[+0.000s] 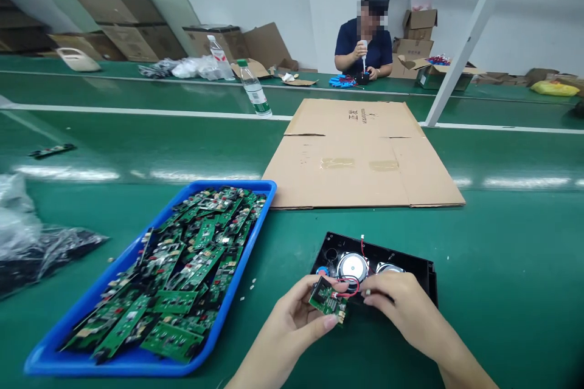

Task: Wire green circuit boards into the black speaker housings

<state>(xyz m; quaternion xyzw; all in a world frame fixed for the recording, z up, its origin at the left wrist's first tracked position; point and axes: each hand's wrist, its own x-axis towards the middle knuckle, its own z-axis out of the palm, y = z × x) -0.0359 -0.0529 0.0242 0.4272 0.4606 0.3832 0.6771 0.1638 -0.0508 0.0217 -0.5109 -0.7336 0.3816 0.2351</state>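
My left hand (292, 322) grips a small green circuit board (326, 299) between thumb and fingers, tilted above the table. A red wire (352, 294) loops off the board toward my right hand (404, 304). The fingertips of that hand pinch a small pale connector (367, 293), partly covered by them. Behind both hands lies a black plastic housing (413, 262) with two round speakers; the left speaker (353, 266) shows well, while the right one (390, 268) is partly hidden by my right hand. Another red wire with a white plug rises at the housing's far edge.
A blue tray (244, 258) heaped with circuit boards stands to the left. Flattened cardboard (351, 185) lies beyond the housing. Plastic bags (41, 249) are at far left, and a bottle (254, 90) stands farther back. Across the bench a person (365, 36) works with a white squeeze bottle.
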